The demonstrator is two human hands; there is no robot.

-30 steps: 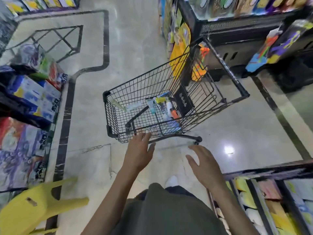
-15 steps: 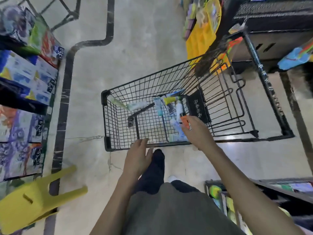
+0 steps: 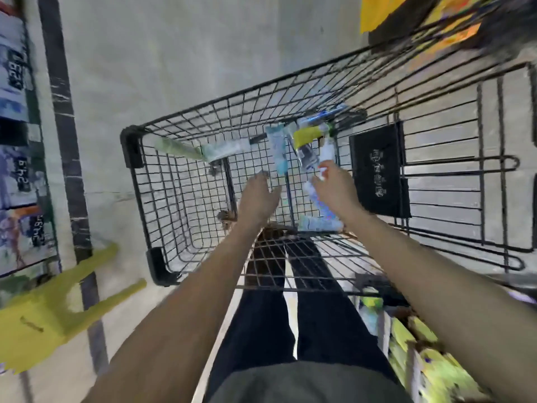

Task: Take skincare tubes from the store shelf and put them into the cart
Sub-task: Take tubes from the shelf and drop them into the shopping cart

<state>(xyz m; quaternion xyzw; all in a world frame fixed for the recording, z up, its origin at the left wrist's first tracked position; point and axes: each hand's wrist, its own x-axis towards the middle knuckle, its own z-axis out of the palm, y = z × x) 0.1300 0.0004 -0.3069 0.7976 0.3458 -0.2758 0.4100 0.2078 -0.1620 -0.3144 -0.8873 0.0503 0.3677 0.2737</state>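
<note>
The black wire cart stands right in front of me, and both my arms reach down into its basket. Several skincare tubes lie on its floor: a green tube, a white tube, a light blue tube, a yellow-topped tube and a pale tube. My right hand pinches the orange cap end of a white tube among them. My left hand hovers over the cart's floor with its fingers straight, holding nothing.
A yellow plastic stool lies tipped at the lower left. Boxed goods with price tags fill a shelf on the left. A low shelf of yellow-green packs stands at the lower right. Yellow goods hang beyond the cart.
I have leaned in closer over the cart. My left hand has gone from the cart's near rim into the basket. My right hand stays at the orange-capped tube.
</note>
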